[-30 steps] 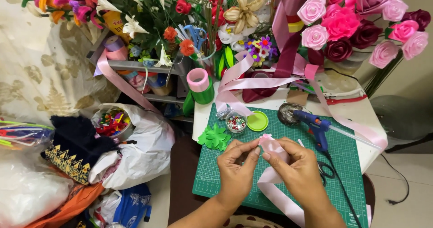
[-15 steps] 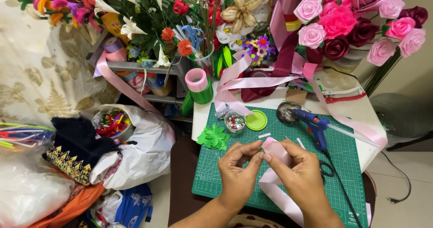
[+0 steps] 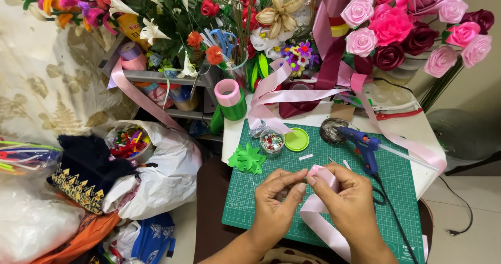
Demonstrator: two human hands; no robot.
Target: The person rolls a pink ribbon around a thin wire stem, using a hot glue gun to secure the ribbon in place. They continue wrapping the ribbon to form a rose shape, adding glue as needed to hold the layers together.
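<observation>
You are pinching the ribbon (image 3: 319,176) with both left hand (image 3: 276,198) and right hand (image 3: 350,201); its tail is trailing toward you, under the right hand, over the mat (image 3: 407,191).

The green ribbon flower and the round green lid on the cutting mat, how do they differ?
The green ribbon flower has many pointed, layered petals and a jagged outline; the round green lid is a smooth flat disc. The flower is a darker green, the lid a paler lime green. The flower sits at the left edge of the cutting mat, the lid further in, beside a small tub of beads. Both lie flat on the mat, untouched by either hand.
</observation>
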